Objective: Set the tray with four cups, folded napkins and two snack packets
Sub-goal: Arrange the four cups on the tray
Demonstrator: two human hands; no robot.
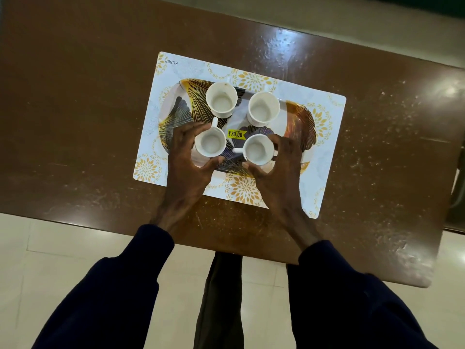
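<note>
Four white cups are sitting upright on the tray, which is lying on a placemat. Left hand is wrapping the near-left cup beside the price sticker; right hand is wrapping the near-right cup. Far-left cup and far-right cup are standing free beyond the sticker.

My fingers meet smooth, glossy white cups, ceramic by the look. The tray shines with gold print, the mat looks matt, and the brown table is glossy, scuffed.
</note>
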